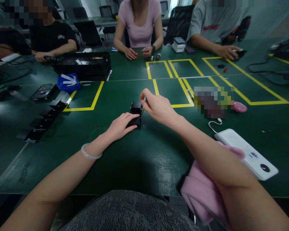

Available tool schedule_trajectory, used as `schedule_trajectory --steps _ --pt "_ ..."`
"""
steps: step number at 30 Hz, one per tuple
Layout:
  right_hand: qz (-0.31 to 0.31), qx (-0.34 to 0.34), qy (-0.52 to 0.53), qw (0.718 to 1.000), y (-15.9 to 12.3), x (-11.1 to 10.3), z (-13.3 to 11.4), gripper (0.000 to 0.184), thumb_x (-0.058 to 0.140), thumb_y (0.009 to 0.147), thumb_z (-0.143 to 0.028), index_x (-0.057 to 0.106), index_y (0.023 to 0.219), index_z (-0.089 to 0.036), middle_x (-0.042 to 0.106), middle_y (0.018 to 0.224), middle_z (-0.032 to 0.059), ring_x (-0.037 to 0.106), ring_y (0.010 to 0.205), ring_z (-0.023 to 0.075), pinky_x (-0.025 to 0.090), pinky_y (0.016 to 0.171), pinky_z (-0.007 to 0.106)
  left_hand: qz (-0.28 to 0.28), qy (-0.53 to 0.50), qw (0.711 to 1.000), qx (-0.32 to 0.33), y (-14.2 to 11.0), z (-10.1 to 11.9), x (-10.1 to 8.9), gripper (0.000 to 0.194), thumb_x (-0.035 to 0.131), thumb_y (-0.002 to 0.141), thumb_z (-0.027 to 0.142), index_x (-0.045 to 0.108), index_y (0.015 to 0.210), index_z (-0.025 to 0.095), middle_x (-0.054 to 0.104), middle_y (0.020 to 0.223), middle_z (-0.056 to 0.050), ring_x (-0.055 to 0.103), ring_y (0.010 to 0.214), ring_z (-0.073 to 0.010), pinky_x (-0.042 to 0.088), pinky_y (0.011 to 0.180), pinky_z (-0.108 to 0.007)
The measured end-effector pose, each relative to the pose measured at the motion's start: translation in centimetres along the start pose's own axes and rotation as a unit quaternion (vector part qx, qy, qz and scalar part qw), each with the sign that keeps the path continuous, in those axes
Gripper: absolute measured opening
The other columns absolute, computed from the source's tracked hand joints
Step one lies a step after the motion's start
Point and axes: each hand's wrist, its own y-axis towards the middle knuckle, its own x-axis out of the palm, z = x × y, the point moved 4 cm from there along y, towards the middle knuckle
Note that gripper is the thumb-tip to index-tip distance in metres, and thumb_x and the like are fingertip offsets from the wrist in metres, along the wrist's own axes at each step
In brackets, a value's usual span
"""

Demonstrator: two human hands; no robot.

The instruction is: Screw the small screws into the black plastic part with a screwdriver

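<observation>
A small black block-like part (136,106) lies on the green table in front of me. My left hand (121,125) steadies it, with the index finger stretched across its top and the thumb along its near edge. Above its right side, my right hand (157,107) is closed in a pinch. A thin dark tool shows faintly below those fingertips; its exact kind is hidden. Several small screws (144,126) lie on the table just right of the black part.
Left is a row of black brackets (44,123), with a blue packet (68,82) and a black crate (86,65) beyond. A white power bank (248,154) and pink cloth (199,195) sit right. Yellow tape (92,104) marks the table (135,166). Other people sit opposite.
</observation>
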Motion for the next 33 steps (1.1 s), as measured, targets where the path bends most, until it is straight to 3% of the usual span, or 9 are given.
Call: schedule_trajectory --steps 3,10,16,22,27,33 --pt "-0.005 0.001 -0.017 1.0 0.01 0.04 0.01 0.033 0.035 0.101 -0.036 0.059 0.115 -0.018 0.072 0.09 0.0079 0.063 0.077 0.0198 0.032 0.064 0.028 0.0 0.002 1.0 -0.001 0.01 -0.02 0.04 0.044 0.054 0.099 0.036 0.051 0.14 0.022 0.06 0.13 -0.011 0.057 0.116 -0.028 0.051 0.096 -0.043" --pt "0.005 0.0 -0.004 1.0 0.1 0.49 0.25 0.035 0.034 0.1 -0.03 0.05 0.128 -0.017 0.073 0.095 0.0082 0.063 0.076 0.0194 0.033 0.063 0.027 0.004 0.003 1.0 0.004 0.06 -0.01 0.15 0.044 0.054 0.099 0.036 0.05 0.14 0.021 0.061 0.129 -0.011 0.057 0.117 -0.0281 0.051 0.097 -0.044" --pt "-0.005 0.004 -0.041 0.999 0.05 0.07 -0.02 0.033 0.035 0.101 -0.035 0.058 0.116 -0.017 0.073 0.09 0.0083 0.064 0.077 0.0197 0.03 0.062 0.028 0.006 0.006 1.0 0.007 0.09 0.02 0.08 0.044 0.055 0.099 0.035 0.051 0.14 0.021 0.06 0.13 -0.011 0.057 0.117 -0.0282 0.051 0.097 -0.043" --pt "0.0 -0.005 -0.013 1.0 -0.02 0.19 -0.05 0.035 0.035 0.1 -0.029 0.052 0.127 -0.016 0.073 0.09 0.007 0.061 0.073 0.0178 0.029 0.061 0.027 0.005 0.004 1.0 0.006 0.07 0.02 0.09 0.043 0.054 0.099 0.035 0.051 0.14 0.02 0.061 0.129 -0.011 0.058 0.116 -0.0279 0.051 0.095 -0.043" --pt "-0.006 0.005 -0.035 0.999 0.04 0.08 -0.13 0.034 0.033 0.102 -0.037 0.058 0.115 -0.017 0.072 0.089 0.008 0.062 0.075 0.0183 0.03 0.062 0.028 0.007 0.004 1.0 0.006 0.03 -0.08 0.13 0.043 0.054 0.099 0.035 0.051 0.14 0.02 0.06 0.13 -0.011 0.058 0.116 -0.0277 0.051 0.096 -0.043" --pt "-0.003 -0.007 -0.009 1.0 0.0 0.25 -0.11 0.034 0.031 0.101 -0.029 0.053 0.124 -0.016 0.072 0.091 0.0082 0.06 0.072 0.0174 0.03 0.061 0.028 0.003 0.004 1.0 0.006 0.07 0.0 0.08 0.044 0.054 0.099 0.035 0.05 0.14 0.019 0.06 0.13 -0.012 0.058 0.115 -0.0282 0.051 0.094 -0.043"
